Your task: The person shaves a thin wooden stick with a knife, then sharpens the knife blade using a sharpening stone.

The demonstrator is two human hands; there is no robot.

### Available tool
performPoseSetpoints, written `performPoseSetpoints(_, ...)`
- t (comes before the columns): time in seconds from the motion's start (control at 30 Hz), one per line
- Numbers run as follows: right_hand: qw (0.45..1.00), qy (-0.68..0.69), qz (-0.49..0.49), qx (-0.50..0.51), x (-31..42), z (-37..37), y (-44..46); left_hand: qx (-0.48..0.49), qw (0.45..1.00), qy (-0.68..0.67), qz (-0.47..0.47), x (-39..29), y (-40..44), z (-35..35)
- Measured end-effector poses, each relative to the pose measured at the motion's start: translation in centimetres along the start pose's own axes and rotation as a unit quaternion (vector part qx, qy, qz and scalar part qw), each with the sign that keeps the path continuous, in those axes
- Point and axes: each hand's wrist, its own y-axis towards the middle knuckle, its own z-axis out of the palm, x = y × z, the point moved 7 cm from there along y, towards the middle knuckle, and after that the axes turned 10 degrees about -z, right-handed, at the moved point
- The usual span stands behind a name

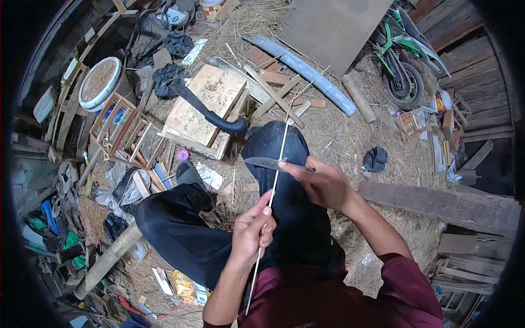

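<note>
While left hand point(253, 232) pinches stick point(284, 136) | right hand point(327, 185) holds knife point(262, 162) crosswise

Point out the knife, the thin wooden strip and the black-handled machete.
Knife point(262, 162): head view, on the middle of its blade.
Thin wooden strip point(284, 139): head view, on its stretch beyond the knife.
Black-handled machete point(221, 122): head view, on its handle.

R hand point(324, 182) w/ knife point(263, 163) on thin stick point(280, 158), L hand point(252, 232) grips stick.

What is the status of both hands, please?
Left hand grips thin stick. Right hand holds knife across it. Machete on wooden block ahead, apart from hands.
</note>
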Motion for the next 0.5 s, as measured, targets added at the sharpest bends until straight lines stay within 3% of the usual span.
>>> performPoseSetpoints(0.2,1.0,0.008,0.018,-0.001,-0.6,-0.1,-0.3,0.003,0.999,-0.021,-0.028,2.1,-2.4,-1.7)
performPoseSetpoints(0.3,0.996,0.027,0.04,-0.076,-1.1,-1.0,-0.2,0.01,0.997,-0.031,-0.069,3.5,-3.9,-2.4)
performPoseSetpoints(0.5,0.999,0.022,-0.008,-0.047,-1.1,-0.3,-1.0,0.013,1.0,-0.013,-0.012,2.3,-2.7,-1.7)
